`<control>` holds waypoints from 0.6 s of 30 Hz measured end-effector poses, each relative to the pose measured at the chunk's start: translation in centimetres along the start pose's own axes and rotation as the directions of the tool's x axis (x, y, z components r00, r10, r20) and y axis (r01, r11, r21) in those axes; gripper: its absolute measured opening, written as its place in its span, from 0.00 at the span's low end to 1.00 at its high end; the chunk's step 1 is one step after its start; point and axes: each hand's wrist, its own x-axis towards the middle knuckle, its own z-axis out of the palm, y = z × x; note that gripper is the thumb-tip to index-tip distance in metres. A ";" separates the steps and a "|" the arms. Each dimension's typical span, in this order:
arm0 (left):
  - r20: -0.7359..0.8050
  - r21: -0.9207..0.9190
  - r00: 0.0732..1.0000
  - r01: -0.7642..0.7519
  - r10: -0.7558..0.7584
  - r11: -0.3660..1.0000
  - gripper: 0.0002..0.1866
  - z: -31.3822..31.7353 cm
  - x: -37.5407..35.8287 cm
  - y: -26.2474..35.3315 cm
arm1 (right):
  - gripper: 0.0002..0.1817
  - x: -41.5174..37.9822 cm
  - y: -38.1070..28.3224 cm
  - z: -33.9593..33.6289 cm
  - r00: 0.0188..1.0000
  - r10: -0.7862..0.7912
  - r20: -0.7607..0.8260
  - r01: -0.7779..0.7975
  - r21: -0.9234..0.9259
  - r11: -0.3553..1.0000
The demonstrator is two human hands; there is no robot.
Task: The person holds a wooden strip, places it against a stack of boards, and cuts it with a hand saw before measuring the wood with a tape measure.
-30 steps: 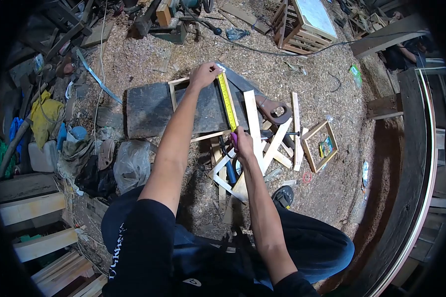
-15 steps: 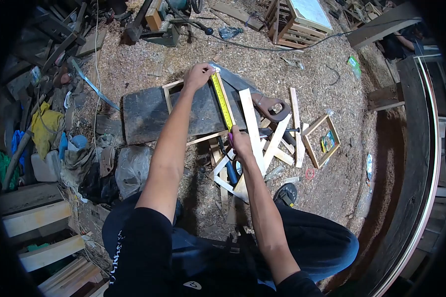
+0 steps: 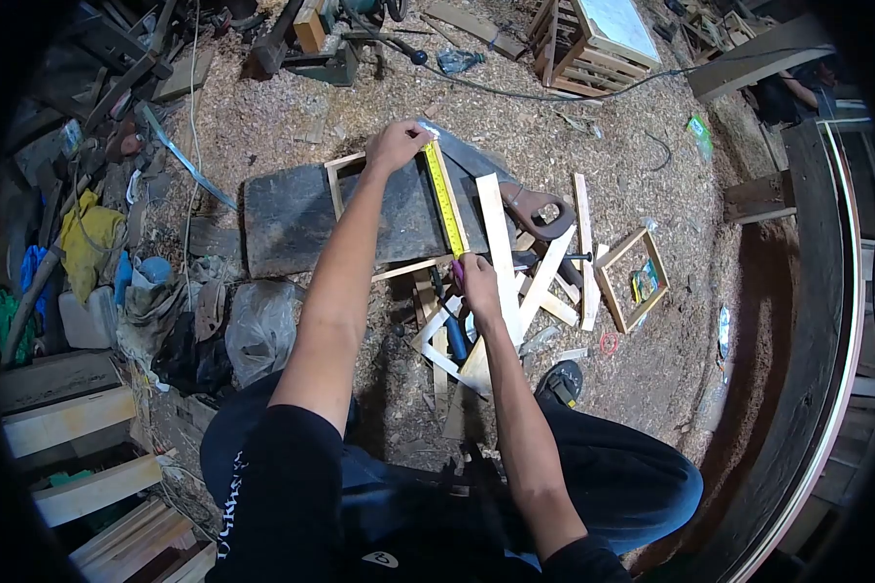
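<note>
A yellow tape measure is drawn out along one side of a thin wooden frame. The frame lies on a dark board on the ground. At the far end, my left hand pinches the tip of the tape near the frame's corner. Closer to me, my right hand is closed around the tape's case, of which only a purple bit shows. Right of the tape lies a handsaw with a brown handle, its blade reaching over the board.
Loose wood strips are piled beside my right hand, with a blue-handled tool among them. A small wooden frame lies further right. A slatted crate stands behind. Rags and plastic bags clutter the left; sawdust covers the ground.
The view has shifted slightly. Both hands keep their grip, and the tape stays stretched along the frame's side.
</note>
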 end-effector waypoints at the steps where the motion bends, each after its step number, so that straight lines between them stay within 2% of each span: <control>1: -0.009 0.022 1.000 0.009 -0.009 1.000 0.17 -0.1 -0.1 0.3 | 0.22 -0.4 -0.5 0.0 1.000 0.019 0.025 -0.019 0.028 0.999; 8: 0.042 -0.006 0.999 -0.003 0.003 1.000 0.17 -0.1 0.2 -0.2 | 0.21 0.0 0.7 0.4 0.999 -0.047 0.015 0.045 0.086 0.995; 12: 0.021 0.004 1.000 -0.022 0.022 1.000 0.18 -0.1 0.1 -0.1 | 0.20 0.4 0.6 0.3 0.999 -0.023 0.050 0.016 0.144 0.989; 18: 0.038 0.040 0.999 0.012 -0.014 0.999 0.18 -0.4 -0.3 0.9 | 0.21 0.8 0.6 0.4 0.999 0.013 0.045 -0.017 0.100 0.995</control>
